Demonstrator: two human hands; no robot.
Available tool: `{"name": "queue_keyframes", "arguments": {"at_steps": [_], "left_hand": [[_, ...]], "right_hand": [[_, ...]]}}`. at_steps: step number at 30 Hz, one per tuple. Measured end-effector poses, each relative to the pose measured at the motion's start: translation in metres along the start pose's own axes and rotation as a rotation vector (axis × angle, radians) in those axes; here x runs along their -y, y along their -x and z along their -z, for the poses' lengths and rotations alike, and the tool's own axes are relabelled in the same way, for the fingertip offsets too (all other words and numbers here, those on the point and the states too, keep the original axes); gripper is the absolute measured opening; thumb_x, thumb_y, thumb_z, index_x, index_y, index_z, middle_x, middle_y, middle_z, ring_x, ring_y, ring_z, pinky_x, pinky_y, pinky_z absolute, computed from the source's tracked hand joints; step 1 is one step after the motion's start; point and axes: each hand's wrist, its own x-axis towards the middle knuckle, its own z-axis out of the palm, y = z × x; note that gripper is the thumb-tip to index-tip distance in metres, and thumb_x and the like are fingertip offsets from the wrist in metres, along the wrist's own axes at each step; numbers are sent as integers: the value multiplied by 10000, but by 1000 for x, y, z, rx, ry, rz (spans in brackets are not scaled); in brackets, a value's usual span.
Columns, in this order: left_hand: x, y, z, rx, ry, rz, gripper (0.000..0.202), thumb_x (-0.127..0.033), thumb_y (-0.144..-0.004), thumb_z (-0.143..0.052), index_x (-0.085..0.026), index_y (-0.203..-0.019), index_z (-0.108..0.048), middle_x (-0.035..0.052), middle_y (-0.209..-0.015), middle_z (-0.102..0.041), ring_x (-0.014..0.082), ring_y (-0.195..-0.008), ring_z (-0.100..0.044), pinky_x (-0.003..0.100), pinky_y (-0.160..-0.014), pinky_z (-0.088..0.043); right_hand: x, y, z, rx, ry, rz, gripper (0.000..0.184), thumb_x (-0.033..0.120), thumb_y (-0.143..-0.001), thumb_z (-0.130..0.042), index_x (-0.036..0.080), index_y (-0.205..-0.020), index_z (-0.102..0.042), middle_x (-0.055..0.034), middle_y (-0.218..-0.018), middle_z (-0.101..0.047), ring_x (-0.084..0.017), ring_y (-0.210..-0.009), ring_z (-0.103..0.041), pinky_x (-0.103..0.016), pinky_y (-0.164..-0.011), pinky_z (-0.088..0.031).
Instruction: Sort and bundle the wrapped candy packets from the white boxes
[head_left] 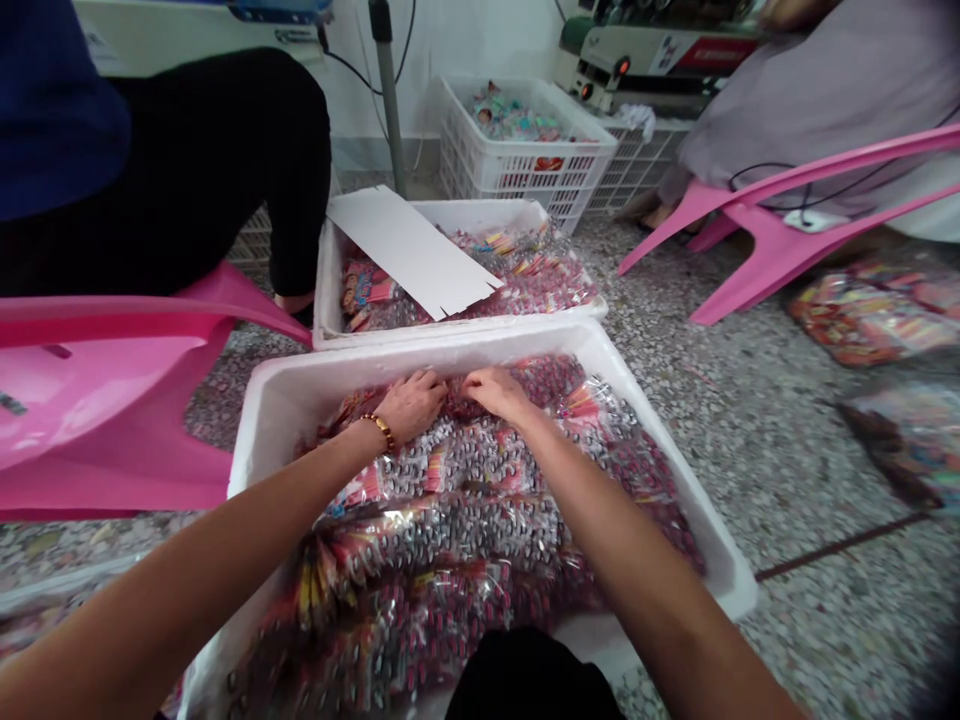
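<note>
Rows of small clear plastic packets (480, 525) with pink, red and yellow contents stand packed on edge in a white foam box (292, 390). Their contents are too small to name. At the far end of the box my left hand (411, 404), with a beaded bracelet at the wrist, has its fingers curled down onto a row of packets. Just to its right, my right hand (496, 392) bends its fingers in on the same row. Both hands seem to grip packets there; the fingertips are partly hidden.
Behind stands a second foam box (457, 328) of packets, a white board (412, 250) lying across it. Pink chairs (150, 440) flank the boxes, with seated people on both. A white plastic crate (525, 165) stands at the back. Bagged packets (877, 310) lie right.
</note>
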Motion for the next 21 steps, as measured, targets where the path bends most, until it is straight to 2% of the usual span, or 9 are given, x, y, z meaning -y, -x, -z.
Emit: {"name": "queue_keyframes", "arguments": {"at_steps": [3, 6, 8, 11, 14, 17, 21], "left_hand": [[1, 0, -1, -17, 12, -5, 310, -250, -991, -386, -168, -1092, -667, 109, -1144, -605, 260, -1092, -518, 417, -938, -454], [0, 0, -1, -29, 0, -6, 317, -250, -991, -379, -161, -1059, -676, 118, -1127, -606, 261, -1081, -523, 422, -926, -462], [0, 1, 0, -34, -11, -5, 317, -246, -988, -381, -157, -1059, -677, 127, -1112, -607, 266, -1074, -527, 428, -920, -469], [1, 0, -1, -33, 11, -18, 305, -236, -979, -399, -162, -1053, -684, 122, -1100, -620, 259, -1066, -546, 418, -935, -473], [6, -4, 0, -46, 133, -50, 291, -189, -957, -413, -161, -1020, -695, 107, -1061, -654, 222, -1042, -582, 366, -954, -483], [14, -7, 4, -100, 280, -37, 311, -161, -951, -393, -161, -1032, -693, 84, -1040, -689, 186, -1009, -622, 315, -946, -496], [29, 4, 12, -8, 267, -62, 327, -188, -962, -385, -181, -1064, -696, 64, -1039, -716, 186, -975, -654, 313, -921, -510]], "right_hand": [[15, 2, -5, -19, 61, -38, 273, 384, -911, -526, 272, -987, -763, -29, -1040, -749, -202, -977, -672, -268, -812, -468], [23, 0, -9, -24, 193, -79, 287, 347, -929, -495, 254, -1011, -754, -70, -1059, -742, -231, -1014, -672, -324, -869, -471], [20, -3, -8, -21, 195, -86, 302, 349, -944, -477, 258, -1037, -749, -68, -1087, -735, -228, -1046, -663, -331, -903, -466], [12, -3, -3, 40, 108, -54, 283, 348, -936, -498, 277, -1069, -739, -32, -1141, -724, -190, -1073, -649, -277, -899, -465], [11, 2, -5, 26, 170, -53, 274, 318, -919, -513, 247, -1069, -731, -60, -1125, -726, -206, -1068, -652, -290, -903, -468], [17, 3, -11, -40, 252, -121, 307, 306, -937, -462, 222, -1064, -728, -100, -1096, -727, -242, -1060, -660, -348, -905, -478], [16, -3, -9, -62, 118, -216, 288, 294, -925, -467, 264, -1066, -717, -49, -1119, -722, -208, -1057, -657, -308, -869, -489]]}}
